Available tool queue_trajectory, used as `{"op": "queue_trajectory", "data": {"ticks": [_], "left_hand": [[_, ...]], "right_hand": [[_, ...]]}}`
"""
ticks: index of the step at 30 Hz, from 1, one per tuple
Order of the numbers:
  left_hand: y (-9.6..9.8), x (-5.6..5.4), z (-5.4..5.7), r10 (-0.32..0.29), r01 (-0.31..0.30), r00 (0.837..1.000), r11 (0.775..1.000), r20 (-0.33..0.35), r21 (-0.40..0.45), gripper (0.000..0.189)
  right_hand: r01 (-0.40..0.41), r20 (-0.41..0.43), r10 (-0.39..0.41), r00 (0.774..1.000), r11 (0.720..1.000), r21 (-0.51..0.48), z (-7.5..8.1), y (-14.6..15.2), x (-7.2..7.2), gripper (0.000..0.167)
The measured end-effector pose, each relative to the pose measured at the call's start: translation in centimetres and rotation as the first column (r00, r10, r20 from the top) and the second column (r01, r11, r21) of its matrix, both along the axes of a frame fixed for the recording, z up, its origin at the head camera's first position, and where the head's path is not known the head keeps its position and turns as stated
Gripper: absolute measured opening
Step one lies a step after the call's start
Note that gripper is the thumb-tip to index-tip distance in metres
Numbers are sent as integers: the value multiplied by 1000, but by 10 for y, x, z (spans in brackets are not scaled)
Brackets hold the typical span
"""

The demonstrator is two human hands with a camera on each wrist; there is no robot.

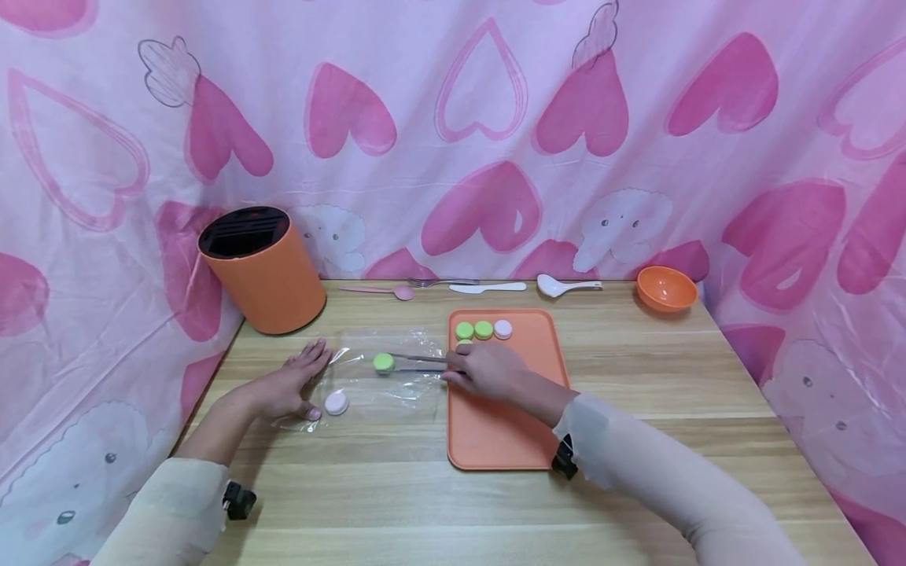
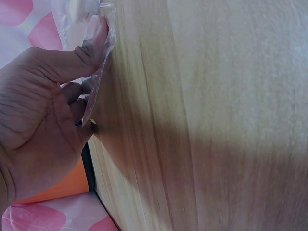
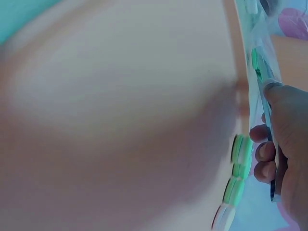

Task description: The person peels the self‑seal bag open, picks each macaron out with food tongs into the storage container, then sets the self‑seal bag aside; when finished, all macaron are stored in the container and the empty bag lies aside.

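My right hand [image 1: 491, 369] grips metal tongs [image 1: 421, 363], which pinch a green macaron [image 1: 384, 362] over a clear plastic bag [image 1: 396, 401]. My left hand [image 1: 286, 385] rests with spread fingers on the bag's left edge. In the left wrist view, the thumb lies against the plastic edge [image 2: 109, 43]. Beside that thumb a pale pink macaron [image 1: 336, 402] lies at the bag. On the orange tray [image 1: 502, 432], under my right forearm, stand green macarons [image 1: 484, 329] and another pale pink macaron [image 1: 502, 329]. A further green one [image 1: 463, 343] is partly hidden by my hand.
An orange knife block [image 1: 265, 275] stands at the back left. Along the back edge lie a pink spoon [image 1: 402, 292], a fork [image 1: 442, 281], a white knife [image 1: 488, 288] and a white spoon [image 1: 555, 286]. An orange bowl [image 1: 667, 289] sits at the back right.
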State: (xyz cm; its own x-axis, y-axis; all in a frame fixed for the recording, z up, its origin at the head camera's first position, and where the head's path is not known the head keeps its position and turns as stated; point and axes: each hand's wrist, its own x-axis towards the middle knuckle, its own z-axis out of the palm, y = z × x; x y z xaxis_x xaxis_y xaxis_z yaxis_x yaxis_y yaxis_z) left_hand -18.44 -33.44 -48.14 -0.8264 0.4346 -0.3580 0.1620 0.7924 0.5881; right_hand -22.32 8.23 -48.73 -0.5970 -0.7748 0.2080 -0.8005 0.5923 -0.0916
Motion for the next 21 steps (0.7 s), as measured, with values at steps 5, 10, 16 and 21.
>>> {"op": "queue_trajectory", "data": {"ticks": [5, 10, 16, 21], "left_hand": [[1, 1, 1, -2, 2, 1000, 1000, -1, 10, 124], [2, 2, 2, 2, -2, 1000, 1000, 1, 14, 122], [1, 2, 1, 11, -11, 1000, 1000, 5, 10, 123], [2, 2, 2, 14, -14, 1000, 1000, 8, 6, 123]], "right_hand": [[32, -49, -31, 998, 999, 4, 0, 13, 1, 30], [67, -44, -65, 997, 997, 38, 4, 25, 1, 29], [49, -92, -49, 995, 999, -9, 3, 39, 1, 23], [62, -126, -64, 990, 998, -20, 2, 50, 2, 31]]}}
